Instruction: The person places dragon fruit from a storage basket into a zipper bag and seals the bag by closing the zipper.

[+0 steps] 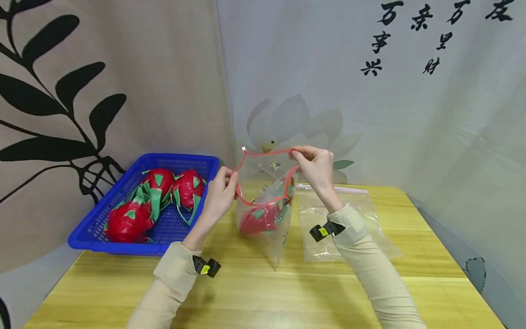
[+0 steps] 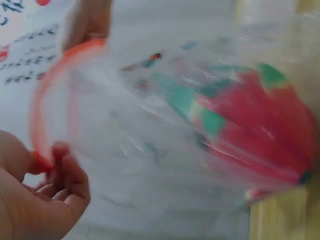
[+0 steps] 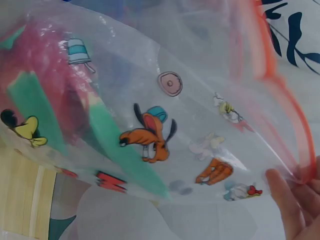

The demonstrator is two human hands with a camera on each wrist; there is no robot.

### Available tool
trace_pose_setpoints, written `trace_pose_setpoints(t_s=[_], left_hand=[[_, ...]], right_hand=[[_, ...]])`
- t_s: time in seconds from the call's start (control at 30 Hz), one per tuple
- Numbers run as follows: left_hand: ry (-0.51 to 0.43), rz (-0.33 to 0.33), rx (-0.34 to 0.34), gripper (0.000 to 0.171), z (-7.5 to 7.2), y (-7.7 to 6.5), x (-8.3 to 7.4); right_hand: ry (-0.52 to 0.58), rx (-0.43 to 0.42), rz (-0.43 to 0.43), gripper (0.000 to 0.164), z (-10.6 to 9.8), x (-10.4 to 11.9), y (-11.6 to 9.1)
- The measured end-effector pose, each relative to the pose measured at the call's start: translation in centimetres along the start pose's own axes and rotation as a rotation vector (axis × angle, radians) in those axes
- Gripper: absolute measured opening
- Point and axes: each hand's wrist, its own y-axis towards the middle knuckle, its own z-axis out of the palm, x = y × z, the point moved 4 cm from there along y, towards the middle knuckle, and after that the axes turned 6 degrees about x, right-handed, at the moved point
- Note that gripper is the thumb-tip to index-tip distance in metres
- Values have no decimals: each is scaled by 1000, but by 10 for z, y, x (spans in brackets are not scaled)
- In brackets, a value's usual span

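A clear zip bag [image 1: 263,183] with a red-orange rim and small cartoon prints hangs between my two hands, its mouth spread wide. Inside it, at the bottom, lies a red dragon fruit [image 1: 260,219] with green scales; the left wrist view shows the same dragon fruit [image 2: 265,125] through blurred plastic. My left hand [image 1: 219,192] pinches the rim on the left side. On the far right corner my right hand [image 1: 316,167] pinches the rim between thumb and fingers. In the right wrist view the printed bag [image 3: 165,110] fills most of the frame.
A blue plastic basket [image 1: 164,249] at the left holds three dragon fruits [image 1: 129,221]. Another clear zip bag [image 1: 328,237] lies flat on the wooden table [image 1: 263,297], behind and beneath my right forearm. A printed cloth [image 1: 296,68] hangs behind the table.
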Motion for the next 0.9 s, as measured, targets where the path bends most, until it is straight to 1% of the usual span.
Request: trace_pose_setpoints(t_s=[0.1,0.17,0.23,0.43,0.5,0.6,0.67,0.73,0.83,0.9], left_hand=[[-17,-30,-32,19,-4,1,4],[-20,-30,-51,20,-6,1,6],[-7,-26,-49,21,-7,2,6],[15,-20,-29,22,-7,4,3],[-10,0,-36,22,-7,4,0],[-64,37,-64,21,-8,2,-6],[-83,47,-73,20,-7,1,-8],[-78,31,-63,19,-6,0,-7],[-45,-17,-57,20,-6,-2,0],[-38,-44,-64,21,-9,-2,4]], right_hand=[[14,4,19,19,-1,-4,-1],[3,-1,15,18,-2,-4,-1],[-21,-6,16,18,-3,-4,-1],[-146,25,84,22,-8,-3,0],[-145,21,73,22,-10,-2,1],[-96,-6,30,21,-13,1,3],[-86,-3,17,21,-13,1,3],[-109,29,40,21,-11,-2,1],[-156,95,95,21,-6,-10,-1],[-169,113,107,21,-5,-13,-1]])
